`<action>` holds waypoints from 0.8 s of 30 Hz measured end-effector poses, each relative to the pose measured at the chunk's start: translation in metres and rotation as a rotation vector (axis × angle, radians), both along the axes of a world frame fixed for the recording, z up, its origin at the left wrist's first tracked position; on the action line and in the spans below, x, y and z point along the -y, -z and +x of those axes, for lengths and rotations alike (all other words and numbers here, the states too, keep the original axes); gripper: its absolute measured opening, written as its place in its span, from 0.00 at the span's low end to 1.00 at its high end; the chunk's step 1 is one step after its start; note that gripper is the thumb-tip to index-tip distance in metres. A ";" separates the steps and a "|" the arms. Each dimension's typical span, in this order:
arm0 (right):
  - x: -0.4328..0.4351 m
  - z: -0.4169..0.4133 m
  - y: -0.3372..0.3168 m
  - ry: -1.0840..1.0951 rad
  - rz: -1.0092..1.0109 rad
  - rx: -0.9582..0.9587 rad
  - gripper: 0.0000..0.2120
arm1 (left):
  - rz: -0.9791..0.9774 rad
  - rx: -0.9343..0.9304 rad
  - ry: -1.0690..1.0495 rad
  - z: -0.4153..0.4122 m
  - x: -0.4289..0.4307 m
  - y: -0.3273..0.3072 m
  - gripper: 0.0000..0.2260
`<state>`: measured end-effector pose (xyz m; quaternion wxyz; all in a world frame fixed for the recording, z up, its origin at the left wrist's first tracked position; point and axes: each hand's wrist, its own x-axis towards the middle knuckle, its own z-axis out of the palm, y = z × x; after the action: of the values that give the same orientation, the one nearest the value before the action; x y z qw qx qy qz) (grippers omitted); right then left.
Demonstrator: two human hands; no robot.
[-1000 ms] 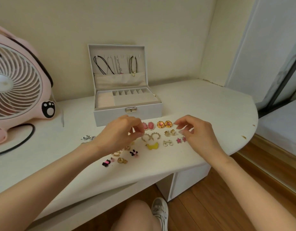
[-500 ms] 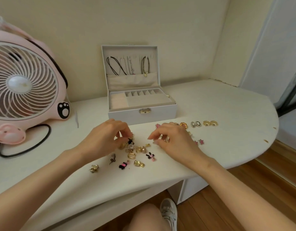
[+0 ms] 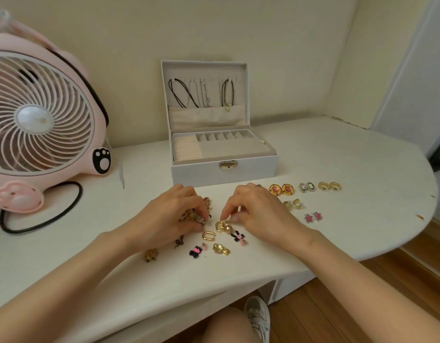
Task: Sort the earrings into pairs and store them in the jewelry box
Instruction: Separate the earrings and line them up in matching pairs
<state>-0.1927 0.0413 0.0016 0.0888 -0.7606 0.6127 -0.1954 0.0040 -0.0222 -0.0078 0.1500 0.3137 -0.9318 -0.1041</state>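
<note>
A: Position of the jewelry box point(image 3: 224, 169)?

B: Toward the back edge of the counter point(image 3: 350, 154), about mid-width. Lid upright, necklaces point(image 3: 201, 95) hanging inside it.

A: Left hand point(image 3: 169, 219)?

B: Low over the loose pile near the front edge. Fingers curled, thumb and fingertips pinching a glittery earring point(image 3: 200, 220). More pieces are bunched under the fingers (too tangled to tell apart).

A: Right hand point(image 3: 261, 214)?

B: Just beside the left. Forefinger and thumb pressed together, tips just above a pearl stud point(image 3: 228, 229). Cannot tell whether anything sits between them.

A: Sorted pairs?

B: Five, toward the right edge. Back row beside the box's front right corner: pink-and-gold rounds point(image 3: 280, 189), silver ovals point(image 3: 307, 187), gold hoops point(image 3: 329, 186). Nearer row: pale half-hoops point(image 3: 294, 204), pink stars point(image 3: 313, 217). Each pair lies side by side.

A: Unsorted?

B: Near the front edge below the hands: gold oval link point(image 3: 208, 236), gold nugget piece point(image 3: 221, 249), two black-and-pink pieces point(image 3: 238, 237), a brown one point(image 3: 151, 254).

A: Other?

B: Pink fan point(image 3: 41, 120) at the left edge, black cable point(image 3: 53, 219) looped in front.
</note>
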 end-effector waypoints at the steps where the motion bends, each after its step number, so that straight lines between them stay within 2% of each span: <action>1: 0.000 -0.001 -0.001 -0.001 -0.001 0.011 0.10 | 0.006 -0.001 -0.008 0.002 0.001 0.000 0.07; 4: 0.001 -0.002 -0.002 0.000 -0.011 0.060 0.09 | -0.026 0.007 -0.034 0.005 0.001 0.000 0.07; 7: 0.004 0.002 -0.004 -0.015 -0.002 0.045 0.07 | -0.046 -0.060 -0.020 0.004 -0.001 -0.003 0.05; 10: 0.008 0.008 -0.008 -0.056 0.051 -0.054 0.04 | -0.028 -0.052 0.038 -0.002 -0.007 -0.003 0.13; 15: 0.012 0.011 -0.012 -0.088 0.093 -0.079 0.04 | -0.051 0.004 0.052 -0.010 -0.014 -0.001 0.07; 19: 0.019 0.014 -0.009 -0.090 0.079 -0.115 0.02 | -0.050 0.052 0.006 -0.009 -0.007 -0.002 0.08; 24: 0.026 0.017 -0.007 -0.110 0.027 -0.204 0.05 | -0.053 0.041 -0.056 -0.006 -0.005 -0.003 0.09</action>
<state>-0.1761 0.0149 0.0085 0.0471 -0.8078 0.5784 -0.1035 -0.0019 -0.0172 -0.0044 0.1418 0.3379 -0.9279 -0.0687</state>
